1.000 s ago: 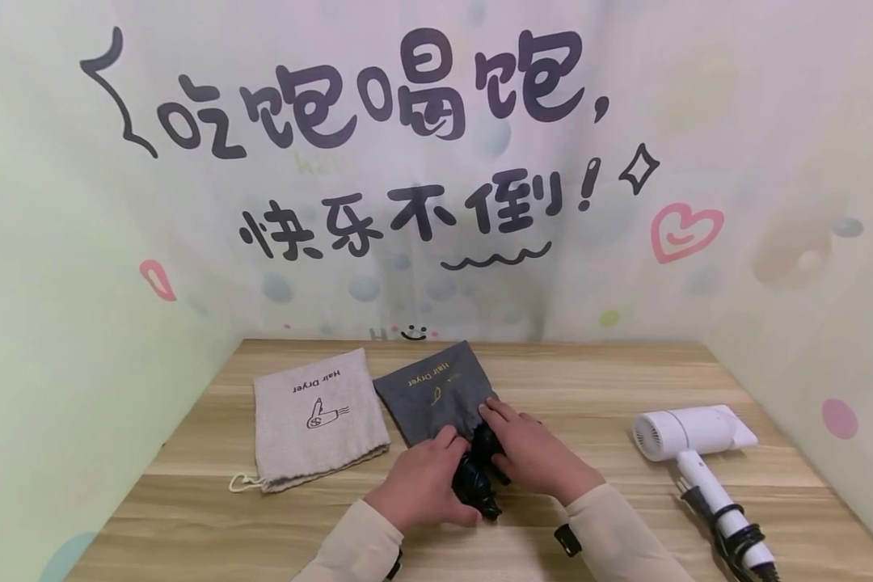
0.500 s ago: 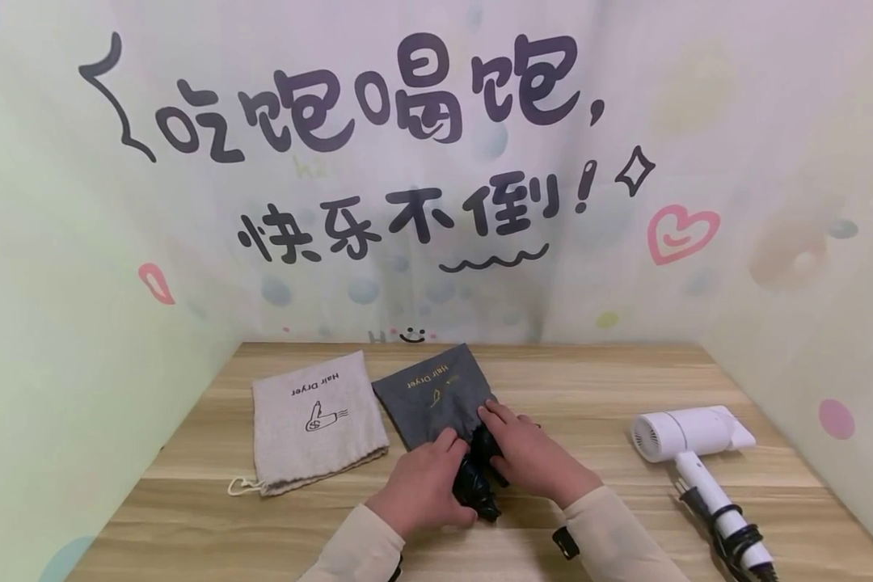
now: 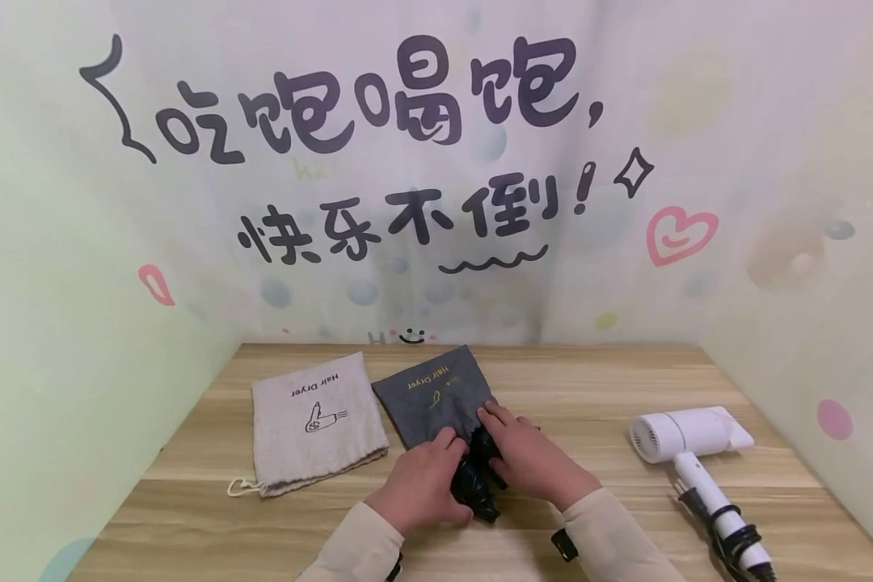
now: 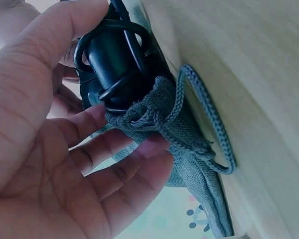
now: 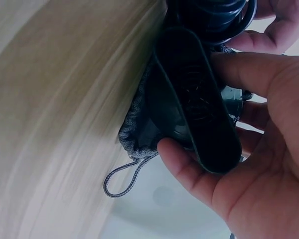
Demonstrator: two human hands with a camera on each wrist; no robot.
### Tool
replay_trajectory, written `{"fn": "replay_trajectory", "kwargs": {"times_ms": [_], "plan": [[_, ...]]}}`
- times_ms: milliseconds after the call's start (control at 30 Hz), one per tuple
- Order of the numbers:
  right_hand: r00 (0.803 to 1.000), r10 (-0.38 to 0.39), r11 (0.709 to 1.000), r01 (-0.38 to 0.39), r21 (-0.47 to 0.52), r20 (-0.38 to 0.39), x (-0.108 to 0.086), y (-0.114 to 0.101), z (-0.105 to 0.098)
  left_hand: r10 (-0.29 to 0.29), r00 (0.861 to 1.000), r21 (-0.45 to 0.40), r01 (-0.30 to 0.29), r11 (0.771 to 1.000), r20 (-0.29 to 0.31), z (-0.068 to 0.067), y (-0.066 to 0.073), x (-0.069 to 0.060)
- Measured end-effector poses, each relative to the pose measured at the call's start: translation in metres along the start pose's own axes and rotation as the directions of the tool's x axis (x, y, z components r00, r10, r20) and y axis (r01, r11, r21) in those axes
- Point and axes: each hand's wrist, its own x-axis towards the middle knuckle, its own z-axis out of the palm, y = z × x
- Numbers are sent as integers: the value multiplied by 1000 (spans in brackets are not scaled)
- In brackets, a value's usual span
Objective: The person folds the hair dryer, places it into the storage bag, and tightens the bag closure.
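Observation:
A black hair dryer [image 3: 473, 490] with its cord wound round the handle lies at the mouth of a dark grey drawstring bag [image 3: 425, 404]. My left hand [image 3: 420, 487] grips the handle side; in the left wrist view its fingertips touch the bag's gathered mouth [image 4: 134, 118] while the thumb lies over the corded handle [image 4: 109, 62]. On the other side, my right hand [image 3: 533, 454] holds the dryer's head, thumb and fingers round the flat nozzle [image 5: 199, 104]. The bag's cloth reaches partly round the dryer's head. How far the dryer sits inside is hidden.
A beige drawstring bag [image 3: 320, 424] printed "Hair Dryer" lies flat to the left on the wooden table [image 3: 189, 517]. A white hair dryer [image 3: 687, 434] with a black cord round its handle lies at the right. A printed curtain [image 3: 378, 275] stands behind.
Both hands keep their hold on the black hair dryer with almost no movement. The whole view has shifted very slightly.

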Motion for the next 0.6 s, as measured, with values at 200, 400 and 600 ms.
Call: {"fn": "replay_trajectory", "kwargs": {"times_ms": [200,400,600], "plan": [[1000,-16,999,16,-34,-9,-1,0,1,4,999,-13,-5,1000,-32,1,-1,-1],[999,-38,996,36,-77,-25,-1,0,2,-11,1000,-26,10,1000,-29,0,-1,0],[999,-22,996,20,-92,-23,-1,-1,3,-22,1000,-41,21,999,-20,-1,-2,-1]]}}
